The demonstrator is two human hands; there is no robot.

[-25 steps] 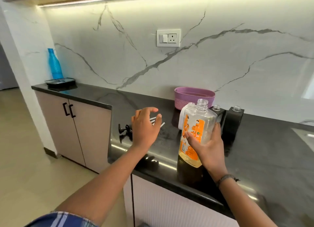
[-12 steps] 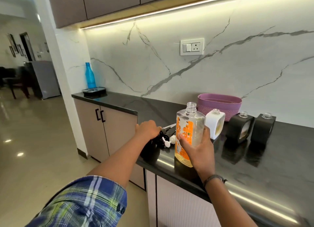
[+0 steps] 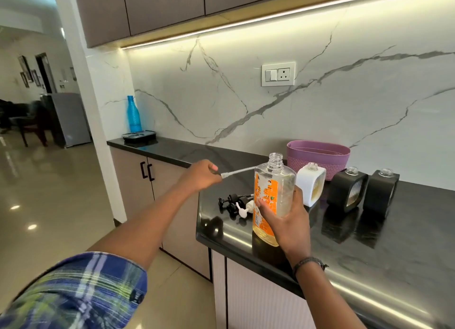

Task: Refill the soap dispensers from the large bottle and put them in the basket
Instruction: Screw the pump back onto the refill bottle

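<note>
My right hand (image 3: 286, 220) grips the large clear bottle (image 3: 274, 180) with an orange label; it is uncapped, slightly tilted, with yellow soap low inside. My left hand (image 3: 203, 174) holds a pump head whose white dip tube (image 3: 237, 172) points right toward the bottle, raised above the counter. A white dispenser (image 3: 310, 185) and two black dispensers (image 3: 346, 190) (image 3: 380, 195) stand uncapped behind the bottle. The purple basket (image 3: 317, 160) sits against the wall.
Several loose pumps, black and white (image 3: 236, 204), lie on the black counter (image 3: 406, 242) left of the bottle. A blue bottle (image 3: 133, 114) and a black tray (image 3: 139, 136) stand at the far left end. The counter edge drops to floor on the left.
My left hand came down onto the loose pumps, closed on one and has lifted it, tube pointing right. The bottle stayed in my right hand. The camera turned left and up.
</note>
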